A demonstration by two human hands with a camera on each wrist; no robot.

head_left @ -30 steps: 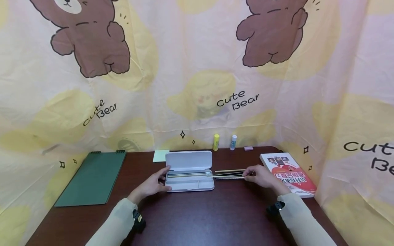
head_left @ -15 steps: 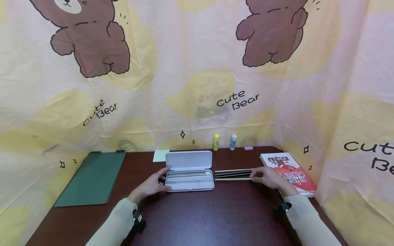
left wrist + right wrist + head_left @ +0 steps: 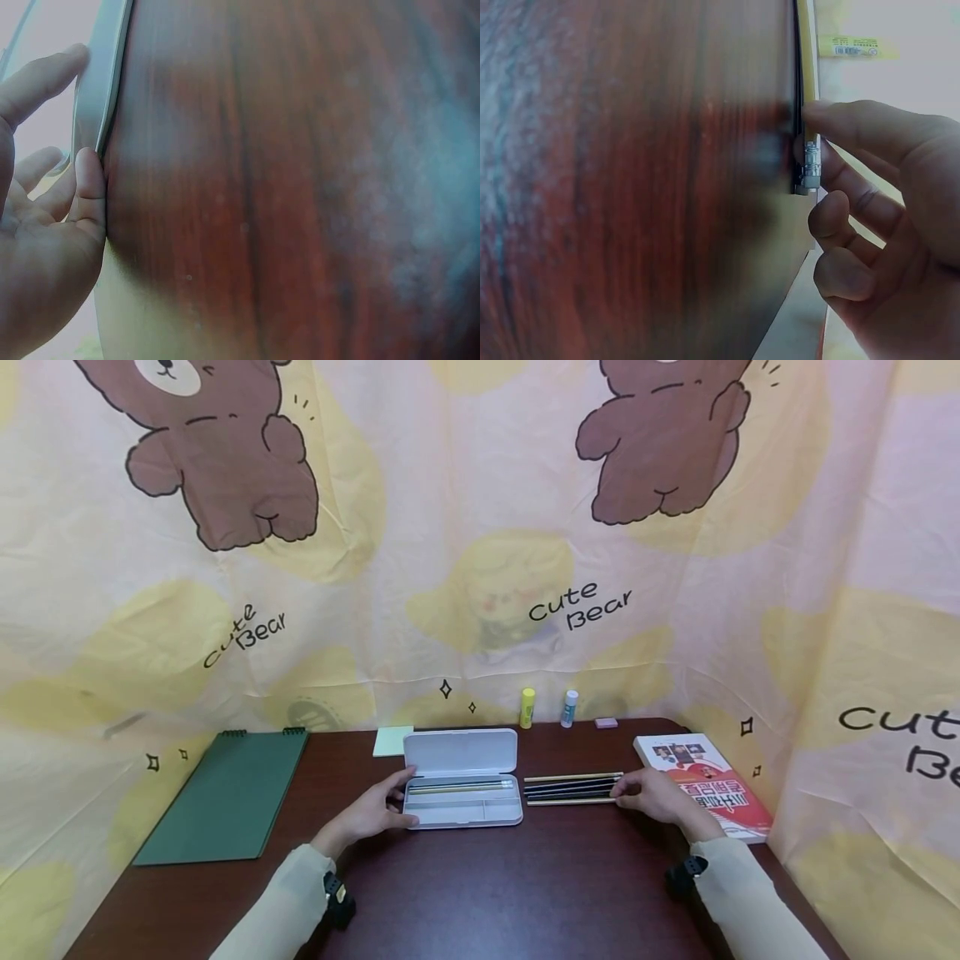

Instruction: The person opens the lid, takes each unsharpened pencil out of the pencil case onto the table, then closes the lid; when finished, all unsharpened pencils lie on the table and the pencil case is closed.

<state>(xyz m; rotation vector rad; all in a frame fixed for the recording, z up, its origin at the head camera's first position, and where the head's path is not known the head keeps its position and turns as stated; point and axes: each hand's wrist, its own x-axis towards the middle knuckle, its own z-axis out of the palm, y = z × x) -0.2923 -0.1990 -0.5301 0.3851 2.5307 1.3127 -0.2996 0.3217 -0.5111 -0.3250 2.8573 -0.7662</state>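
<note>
The left grip (image 3: 372, 807) is wrapped around the left end of the pencil case (image 3: 442, 812), thumb at the near corner. Well right of the case, the right grip (image 3: 651, 793) is held low and narrow on the right ends of loose pencils (image 3: 570, 790); how many are pinched cannot be told. From it the pencils are laid leftward on the desk (image 3: 457, 902), nearly to the case. Behind and right of the case, two glue sticks (image 3: 527, 708) are stood.

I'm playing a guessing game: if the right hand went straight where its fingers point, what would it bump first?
The right hand would first meet the pencils it's touching; past them, the open pencil case looks next, though depth is hard to judge.
</note>
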